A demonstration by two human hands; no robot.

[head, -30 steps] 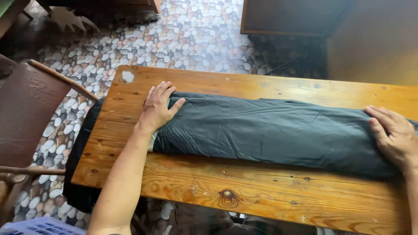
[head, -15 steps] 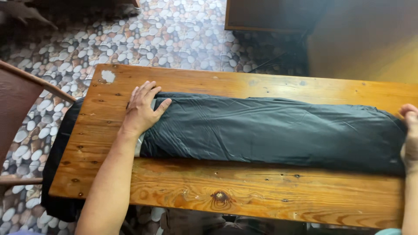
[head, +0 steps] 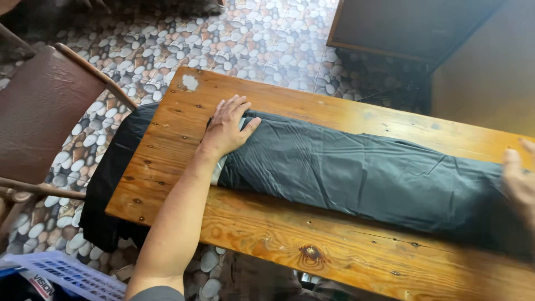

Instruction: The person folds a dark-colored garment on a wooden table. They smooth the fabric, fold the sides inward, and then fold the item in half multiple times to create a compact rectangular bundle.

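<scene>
Flat, left hand [head: 227, 128] on dark cloth [head: 362, 173], right hand [head: 521, 181] blurred.

One dark folded cloth [head: 356, 173], one wooden tabletop [head: 312, 245]. Two hands: left hand [head: 227, 127], right hand [head: 521, 178]. One brown chair [head: 44, 111].

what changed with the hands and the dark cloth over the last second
The right hand slid outward along the folded dark grey cloth and now shows, blurred, only at the picture's right edge. The camera view also swung, so the brown chair shows more fully. The left hand stayed flat on the cloth's left end, and the cloth stayed stretched along the wooden table. Nothing was taken hold of or let go.
</scene>
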